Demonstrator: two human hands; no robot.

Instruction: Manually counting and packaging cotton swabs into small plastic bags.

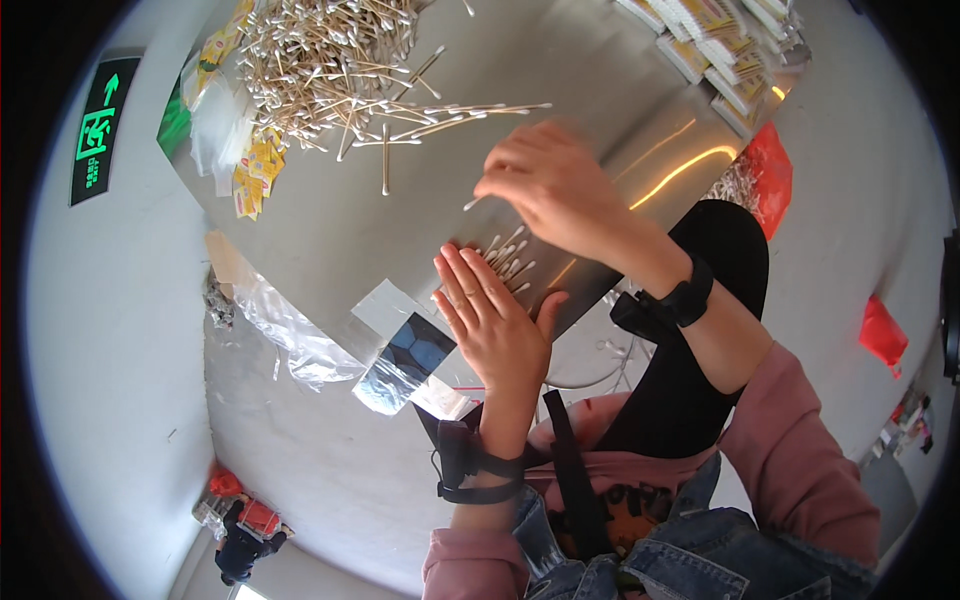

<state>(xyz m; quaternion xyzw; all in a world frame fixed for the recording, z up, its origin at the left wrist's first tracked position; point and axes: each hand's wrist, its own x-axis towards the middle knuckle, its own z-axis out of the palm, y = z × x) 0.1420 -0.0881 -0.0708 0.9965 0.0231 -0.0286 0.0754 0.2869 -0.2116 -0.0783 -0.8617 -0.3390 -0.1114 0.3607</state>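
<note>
My left hand [495, 318] lies on the metal table with its fingers stretched out and its thumb spread. A small bunch of cotton swabs [510, 262] lies against that hand, between the fingers and the thumb, partly hidden by it. Just above the bunch, my right hand [555, 185] is closed in a pinch and somewhat blurred. The white tip of a cotton swab [470, 205] sticks out from its fingertips. Farther off, a large loose pile of cotton swabs [325, 70] covers the far left of the table, and a few stray swabs reach toward my right hand.
Clear bags [215, 130] and yellow printed packets [260, 168] lie left of the pile. Stacked filled packs [715, 50] stand at the far right. Clear plastic [300, 340] hangs by the left table edge. A red bag [768, 180] sits beyond my knee. Another person [243, 545] is at the lower left.
</note>
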